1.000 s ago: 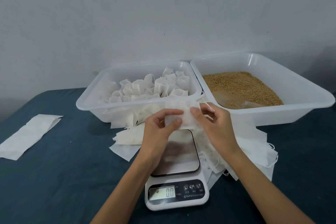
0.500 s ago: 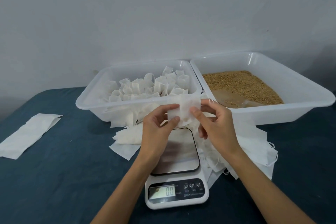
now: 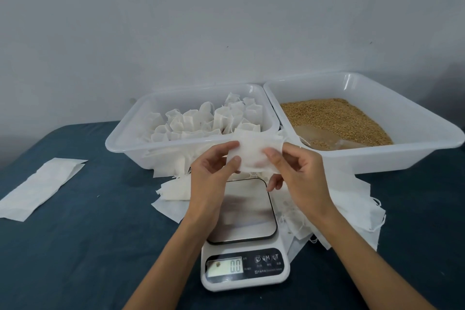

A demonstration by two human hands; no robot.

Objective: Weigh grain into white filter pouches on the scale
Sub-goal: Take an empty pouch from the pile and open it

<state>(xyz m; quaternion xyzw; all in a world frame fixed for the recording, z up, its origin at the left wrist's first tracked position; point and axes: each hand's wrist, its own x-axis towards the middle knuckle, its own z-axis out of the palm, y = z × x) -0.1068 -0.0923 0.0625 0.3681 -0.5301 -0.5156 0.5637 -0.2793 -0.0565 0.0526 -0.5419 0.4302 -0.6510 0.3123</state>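
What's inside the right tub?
The right tub holds loose brown grain, heaped toward the back. At the front a clear scoop-like thing lies half buried in it. The tub's floor beneath the grain is covered.

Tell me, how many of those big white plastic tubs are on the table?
2. The left tub sits behind the scale and holds upright white pouches; the right tub stands beside it and holds grain. No others show in this view.

White plastic tubs (image 3: 191,151): 2. Digital scale (image 3: 245,257): 1. Hands: 2, left (image 3: 214,176), right (image 3: 299,178). Held filter pouch (image 3: 254,153): 1. Flat white strip (image 3: 40,189): 1. Filled pouches (image 3: 208,121) in tub: many, uncountable.
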